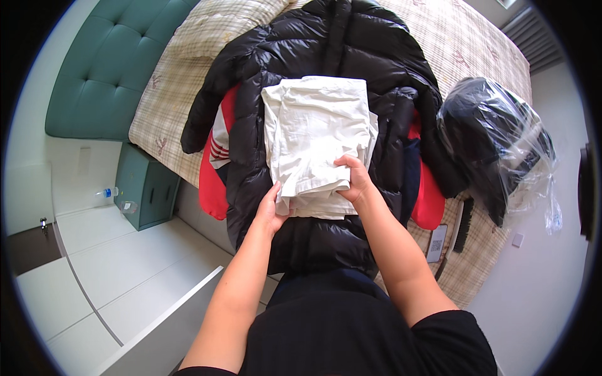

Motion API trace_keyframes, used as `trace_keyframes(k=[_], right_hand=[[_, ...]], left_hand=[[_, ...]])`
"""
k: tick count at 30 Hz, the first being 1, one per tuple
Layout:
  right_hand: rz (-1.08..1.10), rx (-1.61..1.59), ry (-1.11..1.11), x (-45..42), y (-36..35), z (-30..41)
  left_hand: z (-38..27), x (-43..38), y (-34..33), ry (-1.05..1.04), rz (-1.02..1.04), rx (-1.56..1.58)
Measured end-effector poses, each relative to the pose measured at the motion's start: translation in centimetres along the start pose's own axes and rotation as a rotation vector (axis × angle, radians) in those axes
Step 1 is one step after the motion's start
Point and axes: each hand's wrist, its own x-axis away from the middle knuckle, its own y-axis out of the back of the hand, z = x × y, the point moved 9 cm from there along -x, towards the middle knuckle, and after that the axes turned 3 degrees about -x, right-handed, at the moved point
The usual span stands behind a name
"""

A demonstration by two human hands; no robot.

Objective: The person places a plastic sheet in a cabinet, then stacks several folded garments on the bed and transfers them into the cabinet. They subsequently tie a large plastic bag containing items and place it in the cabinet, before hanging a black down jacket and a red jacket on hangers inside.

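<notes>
A folded white cloth garment (320, 127) lies in layers on a black puffer jacket (301, 56), which is spread out on the bed. My left hand (273, 210) grips its near left corner, the fingers partly hidden under the fabric. On the near right edge, my right hand (355, 179) pinches the upper layers, thumb on top and fingers underneath. Between the hands the near edge is slightly raised, with more white layers below. From beneath the jacket, a red, white and navy garment (214, 188) sticks out on both sides.
Right of the jacket, a clear plastic bag (498, 145) holds dark clothing. Near it lie a phone (437, 243) and a bed brush (463, 225). A checked pillow (221, 28), green headboard (113, 70) and green nightstand (146, 188) stand at left. A white panel edge (164, 319) rises at lower left.
</notes>
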Motion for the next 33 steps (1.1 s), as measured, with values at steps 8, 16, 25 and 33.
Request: trace_keyframes(k=[8,16,25,33], right_hand=[[0.318,-0.194,-0.049,1.9,-5.5,1.5],[0.303,-0.127,-0.007,2.6,-6.9,2.9],[0.019,0.37,0.166,6.7,-3.1,6.8],[0.163,0.556,0.232,12.9,-11.2,7.2]], left_hand=[[-3.1,1.8,-5.2,-0.123,0.286,0.082],[-6.7,4.2,-9.5,-0.177,0.477,0.192],[-8.1,8.3,-11.4,-0.229,0.408,0.081],[-9.3,18.0,-11.5,-0.446,0.392,0.127]])
